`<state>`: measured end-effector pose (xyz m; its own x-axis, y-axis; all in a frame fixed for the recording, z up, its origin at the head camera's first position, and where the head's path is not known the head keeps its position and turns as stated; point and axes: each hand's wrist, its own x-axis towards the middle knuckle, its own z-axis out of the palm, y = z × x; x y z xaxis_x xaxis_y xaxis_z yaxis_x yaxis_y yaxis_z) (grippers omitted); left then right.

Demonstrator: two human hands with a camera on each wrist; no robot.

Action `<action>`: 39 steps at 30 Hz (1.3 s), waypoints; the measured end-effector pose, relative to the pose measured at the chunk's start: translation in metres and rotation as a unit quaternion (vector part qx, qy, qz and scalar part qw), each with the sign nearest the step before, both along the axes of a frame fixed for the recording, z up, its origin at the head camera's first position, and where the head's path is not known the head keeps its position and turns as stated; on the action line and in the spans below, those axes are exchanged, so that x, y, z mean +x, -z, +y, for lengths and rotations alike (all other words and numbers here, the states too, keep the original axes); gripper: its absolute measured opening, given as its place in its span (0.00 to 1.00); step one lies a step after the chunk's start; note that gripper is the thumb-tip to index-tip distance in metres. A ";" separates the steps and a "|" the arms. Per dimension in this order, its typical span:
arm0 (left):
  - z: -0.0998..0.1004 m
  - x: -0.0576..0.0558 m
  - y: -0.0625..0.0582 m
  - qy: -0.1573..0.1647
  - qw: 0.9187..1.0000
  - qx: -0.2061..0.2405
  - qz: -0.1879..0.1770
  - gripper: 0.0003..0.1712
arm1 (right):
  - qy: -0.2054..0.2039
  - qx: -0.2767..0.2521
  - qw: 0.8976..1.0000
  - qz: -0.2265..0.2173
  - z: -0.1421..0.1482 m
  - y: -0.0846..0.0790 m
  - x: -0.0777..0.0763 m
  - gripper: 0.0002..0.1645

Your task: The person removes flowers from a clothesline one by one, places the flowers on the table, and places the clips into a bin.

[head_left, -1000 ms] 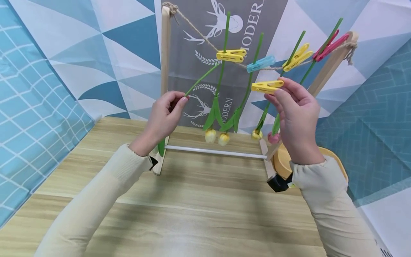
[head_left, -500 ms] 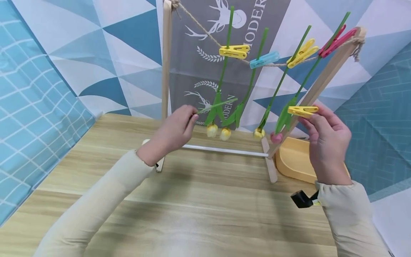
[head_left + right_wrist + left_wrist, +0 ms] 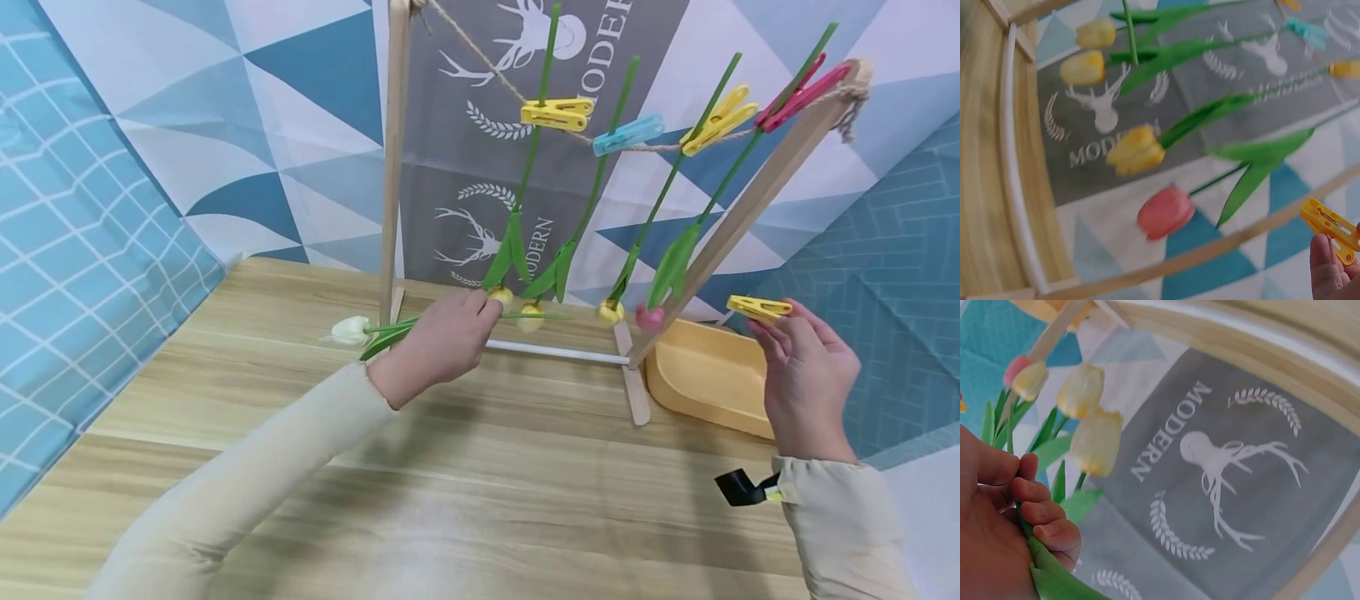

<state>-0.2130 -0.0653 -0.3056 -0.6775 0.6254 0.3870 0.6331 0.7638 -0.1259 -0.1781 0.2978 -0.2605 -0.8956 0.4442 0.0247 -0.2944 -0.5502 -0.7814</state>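
My left hand [image 3: 447, 337] grips the green stem of a white tulip [image 3: 350, 331], held nearly level with its bloom to the left. In the left wrist view, the fingers of my left hand [image 3: 1016, 512] curl round that stem. My right hand [image 3: 813, 383] pinches a yellow clothespin [image 3: 759, 308] between thumb and fingers, above the right end of the table. In the right wrist view the same clothespin [image 3: 1330, 230] shows at the right edge. Several tulips hang bloom-down from a twine line [image 3: 487, 60], among them a pink tulip [image 3: 1165, 212] at the right.
Yellow, blue and red clothespins, such as the blue one [image 3: 628, 135], clip the hanging stems to the twine. The wooden frame [image 3: 750, 204] has a white crossbar [image 3: 555, 353] low down. A yellow tray [image 3: 705, 408] stands behind its right post, on the wooden table [image 3: 450, 500].
My left hand has moved down and right, bringing the white tulip from tilted upward to nearly level. My right hand has drawn away from the line, right and down, with the yellow clothespin.
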 end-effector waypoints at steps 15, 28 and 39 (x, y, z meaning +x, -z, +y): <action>0.030 -0.005 0.041 -0.002 0.999 -0.019 -0.027 0.08 | -0.020 -0.076 0.987 -0.142 0.043 0.061 -0.030 0.12; 0.054 -0.011 0.063 -0.021 0.992 -0.060 -0.110 0.13 | -0.004 -0.047 0.977 -0.207 0.050 0.086 -0.043 0.08; 0.060 -0.012 0.077 -0.019 0.990 -0.059 -0.128 0.16 | -0.029 -0.043 0.968 -0.246 0.049 0.093 -0.048 0.08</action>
<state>-0.2251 -0.0052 -0.3826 -0.7675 0.6286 0.1255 0.6273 0.7769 -0.0548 -0.2260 0.3473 -0.3530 -0.8129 0.3743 -0.4461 0.1350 -0.6241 -0.7696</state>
